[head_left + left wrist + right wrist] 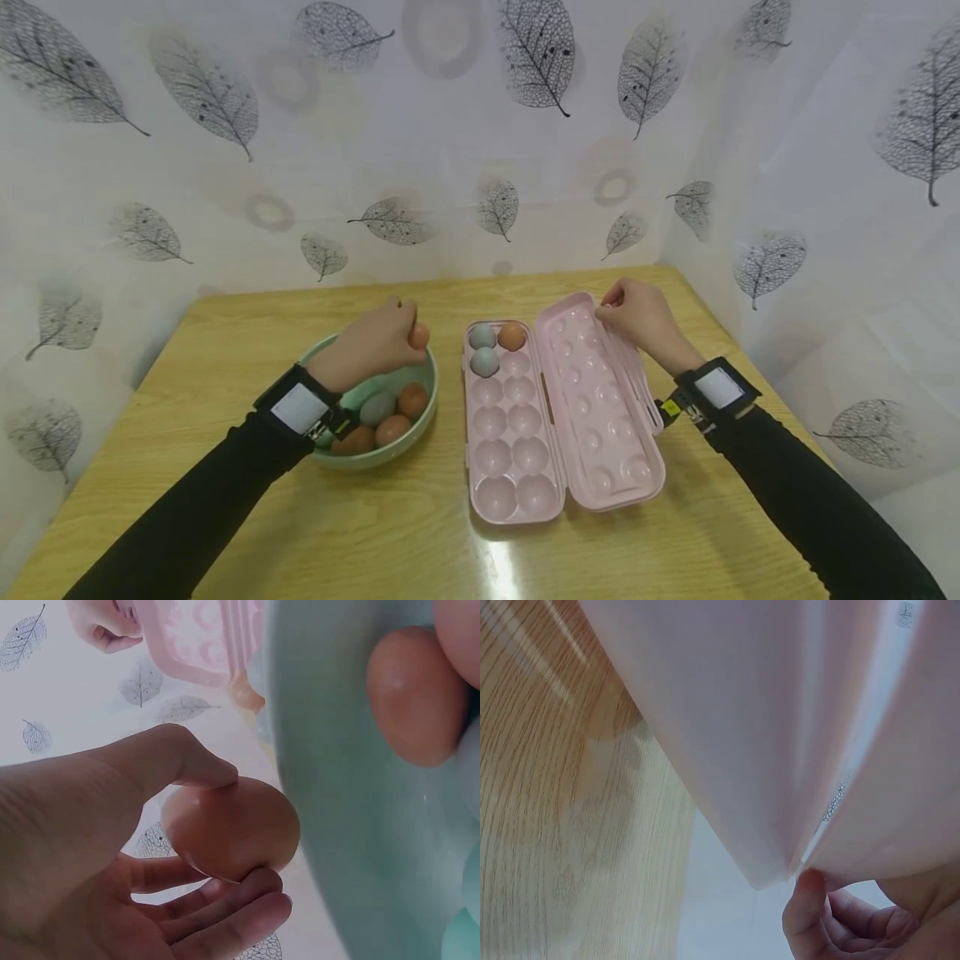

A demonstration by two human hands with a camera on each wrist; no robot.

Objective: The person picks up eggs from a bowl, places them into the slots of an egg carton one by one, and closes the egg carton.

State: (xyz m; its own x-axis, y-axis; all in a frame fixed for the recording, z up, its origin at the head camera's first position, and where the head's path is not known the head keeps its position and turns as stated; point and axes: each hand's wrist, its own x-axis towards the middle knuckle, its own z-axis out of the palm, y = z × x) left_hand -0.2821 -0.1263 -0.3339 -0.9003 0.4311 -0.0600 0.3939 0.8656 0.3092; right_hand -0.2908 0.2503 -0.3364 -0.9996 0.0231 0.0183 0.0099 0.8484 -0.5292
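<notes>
My left hand (371, 342) pinches a brown egg (231, 829) between thumb and fingers, above the back of a pale green bowl (307, 795). Inside the bowl lie several more eggs, such as a brown egg (412, 401) and a grey-green egg (377, 409). To the right, a pink egg box (513, 400) lies unfolded. Two pale grey-green eggs (484, 362) and one brown egg (512, 336) sit in its far cups. At the far right corner of the box's lid (600, 392), my right hand (647, 321) pinches the edge with thumb and fingers.
The box and bowl stand on a wooden table (315, 533), with bare wood between them. Behind and beside the table hangs a white cloth (450, 142) printed with dark leaves. A carry handle (633, 375) sticks up along the lid's right side.
</notes>
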